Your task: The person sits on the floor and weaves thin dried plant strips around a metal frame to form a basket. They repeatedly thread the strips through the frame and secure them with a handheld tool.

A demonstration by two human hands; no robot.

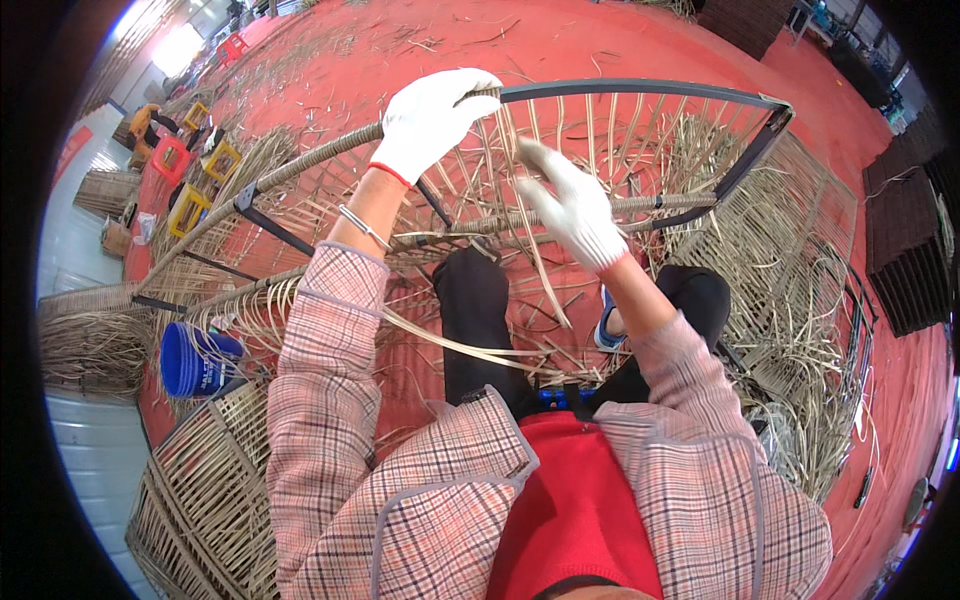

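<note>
My left hand [430, 118], in a white knitted glove, is wrapped over the top rail of a long dark metal frame [640, 86], where the strand-wound part [335, 150] meets bare metal. A pale flat wicker strand [535, 255] hangs from the rail beside that hand, its loose end over the floor. Just right of this strand is my right hand [578, 212], also gloved, with thumb and fingers apart and the fingertips slightly blurred. I see nothing gripped in it. Several strands fan between the top rail and the wrapped lower rail [640, 204].
Loose wicker strands [790, 330] lie heaped at right, over the red floor [560, 40]. A blue bucket [195, 360] and woven panel [215, 490] are at left. Dark brown stacks [905, 250] stand far right. Beyond the frame at left are yellow stools [188, 210] and a red stool [170, 158].
</note>
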